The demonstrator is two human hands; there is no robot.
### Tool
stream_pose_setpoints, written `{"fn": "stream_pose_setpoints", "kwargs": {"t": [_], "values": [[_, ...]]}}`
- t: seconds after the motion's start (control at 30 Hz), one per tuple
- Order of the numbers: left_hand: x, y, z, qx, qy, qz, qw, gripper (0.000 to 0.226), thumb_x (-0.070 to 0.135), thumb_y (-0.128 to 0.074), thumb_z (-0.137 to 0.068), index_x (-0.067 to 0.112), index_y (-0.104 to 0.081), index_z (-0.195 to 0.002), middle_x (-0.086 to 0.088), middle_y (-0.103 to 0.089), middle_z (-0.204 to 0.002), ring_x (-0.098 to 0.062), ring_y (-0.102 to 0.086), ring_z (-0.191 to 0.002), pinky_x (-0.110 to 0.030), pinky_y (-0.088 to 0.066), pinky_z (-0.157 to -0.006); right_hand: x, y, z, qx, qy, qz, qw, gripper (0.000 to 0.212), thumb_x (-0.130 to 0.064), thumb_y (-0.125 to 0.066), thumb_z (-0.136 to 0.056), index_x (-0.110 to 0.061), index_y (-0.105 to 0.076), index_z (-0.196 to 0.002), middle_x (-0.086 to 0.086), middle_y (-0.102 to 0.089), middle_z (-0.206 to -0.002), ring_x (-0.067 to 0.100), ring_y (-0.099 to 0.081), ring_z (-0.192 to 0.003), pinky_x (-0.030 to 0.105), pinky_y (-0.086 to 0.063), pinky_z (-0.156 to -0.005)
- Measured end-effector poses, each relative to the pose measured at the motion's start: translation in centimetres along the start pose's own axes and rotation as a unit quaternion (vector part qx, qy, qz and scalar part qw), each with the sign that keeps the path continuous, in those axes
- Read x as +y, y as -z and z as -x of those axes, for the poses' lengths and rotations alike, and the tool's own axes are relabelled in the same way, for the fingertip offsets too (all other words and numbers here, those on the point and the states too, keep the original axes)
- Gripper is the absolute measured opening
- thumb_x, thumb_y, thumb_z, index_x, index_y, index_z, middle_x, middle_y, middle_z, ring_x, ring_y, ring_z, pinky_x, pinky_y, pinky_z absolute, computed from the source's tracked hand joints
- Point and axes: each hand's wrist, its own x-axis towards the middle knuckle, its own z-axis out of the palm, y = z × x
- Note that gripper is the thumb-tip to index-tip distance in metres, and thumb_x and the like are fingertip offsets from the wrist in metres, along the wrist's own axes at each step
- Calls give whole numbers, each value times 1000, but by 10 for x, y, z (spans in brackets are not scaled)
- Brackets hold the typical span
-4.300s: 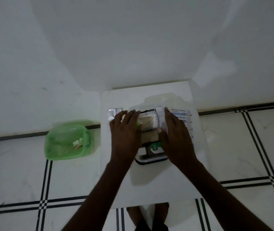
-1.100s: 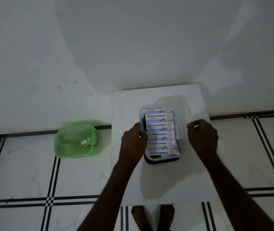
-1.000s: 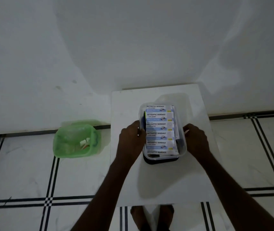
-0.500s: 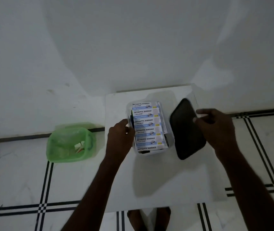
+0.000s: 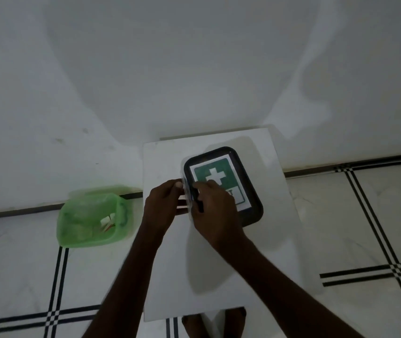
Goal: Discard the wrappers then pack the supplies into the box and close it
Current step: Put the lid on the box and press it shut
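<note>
I see box [image 5: 222, 185] near far edge of white tabletop [image 5: 167, 162], black lid [image 5: 250, 189] with green cross label on top. My left hand [image 5: 161, 207] at box's left side, fingers curled, thumb against rim. My right hand [image 5: 215, 212] lies across lid's near-left corner, fingers bent, pressing down. Green bin [image 5: 92, 217] on floor off tabletop's left edge, wrappers [image 5: 108, 222] inside.

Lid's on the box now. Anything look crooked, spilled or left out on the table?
Nothing stands out. The black lid lies square over the box, both hands, left and right, at its left edge. The wrappers are in the green bin; nothing loose shows on the table.
</note>
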Motion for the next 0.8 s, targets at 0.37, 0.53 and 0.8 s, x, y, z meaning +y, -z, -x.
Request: {"fn": "stream_pose_setpoints", "kwargs": {"t": [0.37, 0.53, 0.8], "values": [[-3, -7, 0, 40, -68, -122, 989, 41, 23, -74, -88, 18, -64, -128, -3, -73, -107, -18, -74, -81, -43, -64, -71, 61, 28, -6, 25, -176, 23, 984, 59, -30, -54, -97, -11, -31, -148, 13, -62, -124, 25, -66, -105, 30, -58, -81], [-5, -10, -2, 68, -84, -152, 982, 43, 26, -71, -86, 21, -66, -129, -4, -76, -103, -20, -75, -78, -46, -63, -74, 66, 13, -1, 36, -168, 5, 985, 46, -35, -49, -99, -13, -38, -139, 6, -70, -108, 20, -71, -84, 29, -60, -66], [-5, -13, -9, 113, -98, -183, 972, 25, 33, -65, -89, 19, -73, -109, -2, -75, -83, -21, -74, -71, -45, -63, -66, 73, 17, -22, 42, -177, 42, 982, 41, -50, -54, -93, -11, -48, -104, 2, -59, -86, 20, -60, -72, 28, -48, -59]]}}
